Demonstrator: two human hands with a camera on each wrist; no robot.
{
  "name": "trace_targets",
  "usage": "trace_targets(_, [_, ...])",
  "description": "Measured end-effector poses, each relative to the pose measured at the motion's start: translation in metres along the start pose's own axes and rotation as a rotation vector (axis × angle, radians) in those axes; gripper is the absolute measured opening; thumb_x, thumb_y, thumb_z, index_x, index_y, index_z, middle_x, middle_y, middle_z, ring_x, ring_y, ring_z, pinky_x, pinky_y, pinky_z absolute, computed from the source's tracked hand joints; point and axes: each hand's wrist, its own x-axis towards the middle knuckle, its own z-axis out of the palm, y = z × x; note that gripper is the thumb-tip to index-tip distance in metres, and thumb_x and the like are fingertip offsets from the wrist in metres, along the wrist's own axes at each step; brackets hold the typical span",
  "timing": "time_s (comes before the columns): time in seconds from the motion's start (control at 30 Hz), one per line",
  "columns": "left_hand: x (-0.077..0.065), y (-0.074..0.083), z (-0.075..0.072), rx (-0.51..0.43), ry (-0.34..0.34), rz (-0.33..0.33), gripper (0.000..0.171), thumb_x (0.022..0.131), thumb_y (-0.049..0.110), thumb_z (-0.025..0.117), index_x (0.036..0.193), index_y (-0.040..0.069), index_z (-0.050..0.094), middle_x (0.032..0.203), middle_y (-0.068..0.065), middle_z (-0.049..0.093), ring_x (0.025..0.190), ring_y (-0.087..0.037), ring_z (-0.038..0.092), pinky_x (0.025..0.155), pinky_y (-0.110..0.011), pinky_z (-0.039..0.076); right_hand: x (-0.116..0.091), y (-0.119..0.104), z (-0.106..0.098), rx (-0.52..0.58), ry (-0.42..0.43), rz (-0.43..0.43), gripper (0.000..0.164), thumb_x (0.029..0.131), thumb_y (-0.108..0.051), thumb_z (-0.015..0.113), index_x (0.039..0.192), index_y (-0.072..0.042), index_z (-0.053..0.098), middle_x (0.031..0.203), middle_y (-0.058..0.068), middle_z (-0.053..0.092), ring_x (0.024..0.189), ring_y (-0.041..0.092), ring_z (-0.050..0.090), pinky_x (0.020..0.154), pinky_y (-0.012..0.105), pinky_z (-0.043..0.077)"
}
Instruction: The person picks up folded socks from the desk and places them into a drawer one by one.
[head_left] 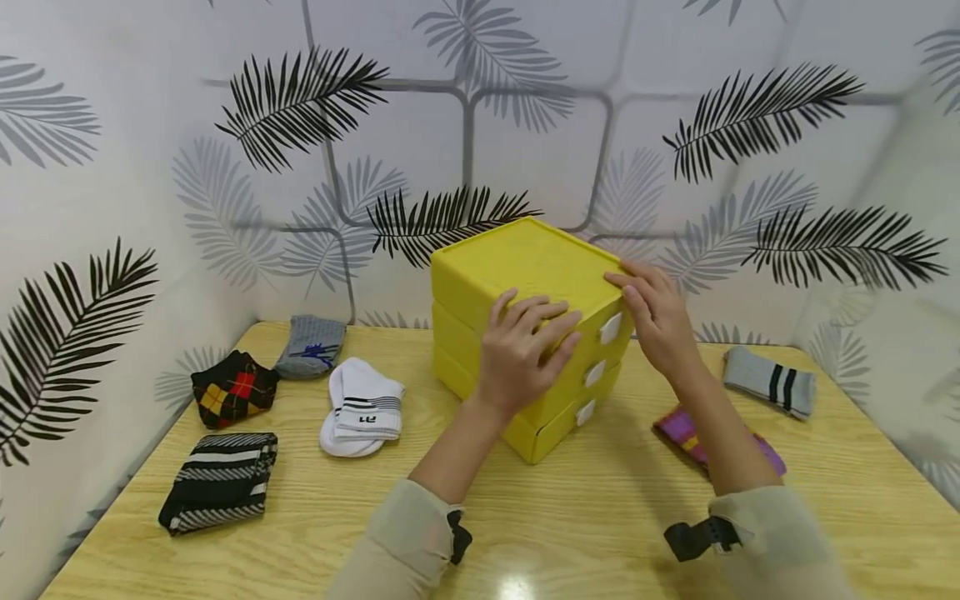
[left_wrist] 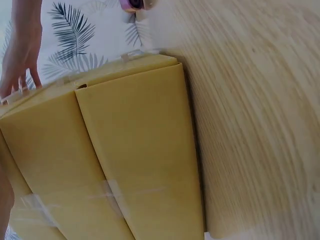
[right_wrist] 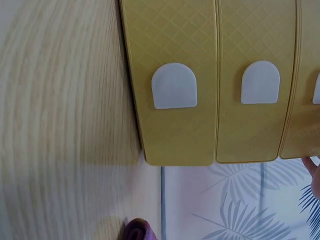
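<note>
A yellow three-drawer box (head_left: pixel 517 262) stands turned at an angle on the table. White tabs (right_wrist: pixel 174 86) mark its drawer fronts, and all the drawers sit closed. My left hand (head_left: pixel 521 354) rests at the near top edge, its fingers spread over the lid. At the right top edge, the extended fingers of my right hand (head_left: pixel 656 312) touch the box. The left wrist view shows the plain side of the drawers (left_wrist: pixel 140 130) close up, with clear tape across it. Only a sliver of each hand shows in its own wrist view.
On the wooden table (head_left: pixel 300 550), left of the box, lie folded socks: white (head_left: pixel 363 408), grey (head_left: pixel 311 346), argyle (head_left: pixel 235 390) and black-and-white striped (head_left: pixel 221 483). A purple patterned sock (head_left: pixel 686 435) lies partly under my right forearm. A grey striped sock (head_left: pixel 770 382) lies farther right. A leaf-patterned wall stands behind.
</note>
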Motion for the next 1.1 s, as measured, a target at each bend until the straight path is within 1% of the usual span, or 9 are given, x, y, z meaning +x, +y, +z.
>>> trace_targets(0.2, [-0.004,-0.014,-0.005,-0.127,0.008,0.048,0.027,0.093,0.029,0.053,0.097,0.009,0.071,0.098,-0.005,0.067,0.099,-0.022,0.058,0.095,-0.047,0.036,-0.012,-0.017,-0.003,-0.105,0.038,0.056,0.042,0.099,-0.036,0.039,0.117,-0.007,0.064,0.13,0.014,0.049,0.121,0.035,0.035,0.097,0.054,0.026])
trace_targets(0.47, [-0.008,-0.035,-0.011,-0.316,0.012,0.11,0.03,0.096,0.027,0.05,0.097,0.003,0.066,0.1,-0.012,0.065,0.1,-0.026,0.058,0.095,-0.054,0.035,-0.027,-0.048,-0.011,-0.279,0.029,0.117,0.036,0.098,-0.033,0.043,0.119,-0.011,0.063,0.128,0.012,0.051,0.111,0.037,0.039,0.085,0.057,0.036])
trace_targets(0.63, [-0.011,-0.049,-0.016,-0.37,-0.025,0.125,0.033,0.098,0.028,0.045,0.1,0.0,0.062,0.103,-0.016,0.061,0.103,-0.029,0.055,0.097,-0.052,0.033,-0.03,-0.066,-0.011,-0.403,0.058,0.081,0.031,0.095,-0.028,0.05,0.118,-0.011,0.064,0.123,0.014,0.055,0.103,0.041,0.044,0.074,0.057,0.042])
trace_targets(0.8, [-0.016,-0.064,-0.022,-0.41,-0.063,0.123,0.033,0.098,0.027,0.044,0.102,-0.002,0.059,0.107,-0.019,0.059,0.107,-0.032,0.052,0.098,-0.051,0.032,-0.032,-0.079,-0.006,-0.518,0.1,0.031,0.03,0.093,-0.028,0.053,0.115,-0.012,0.065,0.118,0.016,0.058,0.093,0.042,0.047,0.052,0.049,0.046])
trace_targets(0.87, [-0.016,-0.069,-0.025,-0.425,-0.078,0.116,0.033,0.098,0.027,0.045,0.103,-0.003,0.059,0.108,-0.019,0.058,0.108,-0.033,0.052,0.097,-0.05,0.033,-0.031,-0.083,-0.004,-0.552,0.12,0.007,0.029,0.093,-0.028,0.054,0.114,-0.012,0.066,0.115,0.016,0.06,0.09,0.043,0.048,0.048,0.048,0.046])
trace_targets(0.93, [-0.015,-0.07,-0.027,-0.421,-0.095,0.097,0.034,0.098,0.027,0.044,0.102,-0.004,0.06,0.107,-0.019,0.059,0.108,-0.032,0.052,0.097,-0.049,0.034,-0.03,-0.084,-0.003,-0.567,0.138,-0.017,0.028,0.092,-0.028,0.055,0.113,-0.012,0.067,0.113,0.017,0.061,0.088,0.043,0.048,0.045,0.046,0.045])
trace_targets(1.0, [-0.009,-0.066,-0.031,-0.368,-0.126,0.047,0.036,0.096,0.028,0.045,0.099,-0.004,0.061,0.104,-0.017,0.06,0.102,-0.03,0.055,0.096,-0.044,0.038,-0.03,-0.082,-0.004,-0.551,0.14,-0.034,0.027,0.091,-0.027,0.057,0.112,-0.013,0.067,0.113,0.016,0.06,0.088,0.042,0.048,0.042,0.044,0.044])
trace_targets(1.07, [0.0,-0.056,-0.036,-0.244,-0.185,-0.011,0.035,0.093,0.032,0.047,0.092,0.0,0.061,0.095,-0.012,0.061,0.09,-0.025,0.057,0.086,-0.036,0.045,-0.029,-0.077,-0.007,-0.499,0.118,-0.042,0.026,0.09,-0.025,0.059,0.111,-0.013,0.067,0.115,0.016,0.058,0.092,0.041,0.047,0.047,0.045,0.045])
trace_targets(1.1, [0.005,-0.05,-0.038,-0.164,-0.221,-0.039,0.035,0.09,0.035,0.049,0.088,0.001,0.06,0.091,-0.01,0.061,0.084,-0.023,0.057,0.079,-0.033,0.047,-0.028,-0.073,-0.01,-0.465,0.095,-0.049,0.025,0.09,-0.024,0.059,0.111,-0.013,0.067,0.117,0.016,0.056,0.095,0.041,0.047,0.053,0.046,0.047])
